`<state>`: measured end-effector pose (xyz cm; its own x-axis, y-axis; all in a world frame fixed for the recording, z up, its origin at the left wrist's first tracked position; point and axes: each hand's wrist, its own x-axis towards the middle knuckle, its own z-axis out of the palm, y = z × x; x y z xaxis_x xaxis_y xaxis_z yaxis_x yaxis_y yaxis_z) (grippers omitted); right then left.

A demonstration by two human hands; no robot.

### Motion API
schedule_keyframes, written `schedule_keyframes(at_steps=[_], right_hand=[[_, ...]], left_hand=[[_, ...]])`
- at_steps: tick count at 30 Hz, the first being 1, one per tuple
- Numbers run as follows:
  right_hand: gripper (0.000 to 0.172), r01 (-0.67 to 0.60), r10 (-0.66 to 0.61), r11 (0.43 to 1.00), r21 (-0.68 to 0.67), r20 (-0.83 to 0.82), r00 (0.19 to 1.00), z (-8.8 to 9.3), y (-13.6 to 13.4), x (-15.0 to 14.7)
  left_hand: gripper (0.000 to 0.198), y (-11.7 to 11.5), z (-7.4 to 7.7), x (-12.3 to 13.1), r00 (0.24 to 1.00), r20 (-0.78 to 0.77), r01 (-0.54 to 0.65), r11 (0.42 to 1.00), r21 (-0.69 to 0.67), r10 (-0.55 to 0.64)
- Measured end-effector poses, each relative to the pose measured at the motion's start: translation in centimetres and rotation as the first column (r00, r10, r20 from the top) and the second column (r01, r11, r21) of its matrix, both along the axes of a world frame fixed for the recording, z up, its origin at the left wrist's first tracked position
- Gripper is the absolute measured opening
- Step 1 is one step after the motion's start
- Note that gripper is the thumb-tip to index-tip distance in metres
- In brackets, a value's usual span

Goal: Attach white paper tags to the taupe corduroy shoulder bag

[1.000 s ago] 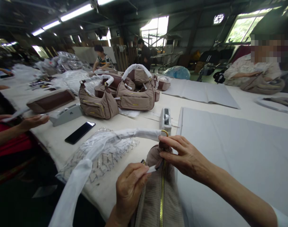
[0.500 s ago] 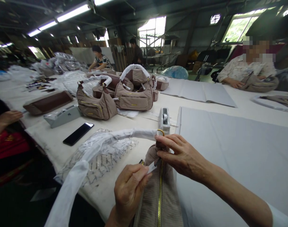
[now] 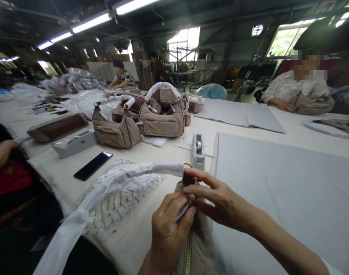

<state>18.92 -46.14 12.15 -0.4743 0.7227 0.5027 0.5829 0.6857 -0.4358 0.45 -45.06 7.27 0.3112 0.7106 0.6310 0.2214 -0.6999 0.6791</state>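
Observation:
A taupe corduroy handbag [image 3: 204, 244] stands in front of me, its gold zipper [image 3: 188, 254] running toward me. Its strap [image 3: 111, 183], wrapped in white paper, arcs out to the left from a gold ring [image 3: 188, 165]. My left hand [image 3: 168, 225] is closed, pinching a small white strip [image 3: 186, 208] near the zipper's far end. With its fingers on the dark brown tab [image 3: 188, 178] below the ring, my right hand [image 3: 223, 198] grips that end of the bag. Its thumb is partly hidden behind the left fingers.
Left of the bag lie a clear plastic bag [image 3: 120, 206] and a black phone [image 3: 92, 166]. A tape dispenser [image 3: 197, 151] stands just beyond it. Finished handbags [image 3: 163, 120] cluster further back. Grey sheets [image 3: 277, 183] cover the right side. Co-workers sit around the table.
My left hand has moved up and right, closer to the right hand, folding the white strip near the zipper end. The ring end of the bag has shifted slightly left and down.

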Motion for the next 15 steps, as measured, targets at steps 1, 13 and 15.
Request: schedule_keyframes(at_steps=[1,13,15], right_hand=[[0.02,0.011,-0.011,0.999,0.04,0.007,1.0,-0.1,0.1,-0.1],[0.025,0.076,-0.066,0.919,0.386,-0.039,0.997,-3.8,-0.6,0.4],[0.024,0.175,-0.154,0.944,0.281,-0.095,0.984,-3.7,-1.0,0.2]], left_hand=[[0.019,-0.1,0.0,0.0,0.999,0.015,0.039,0.998,-0.058,-0.038],[0.029,0.1,0.1,-0.1,0.919,0.394,0.352,0.395,-0.848,0.027],[0.025,-0.1,0.0,-0.1,0.924,0.381,0.314,0.491,-0.813,0.04]])
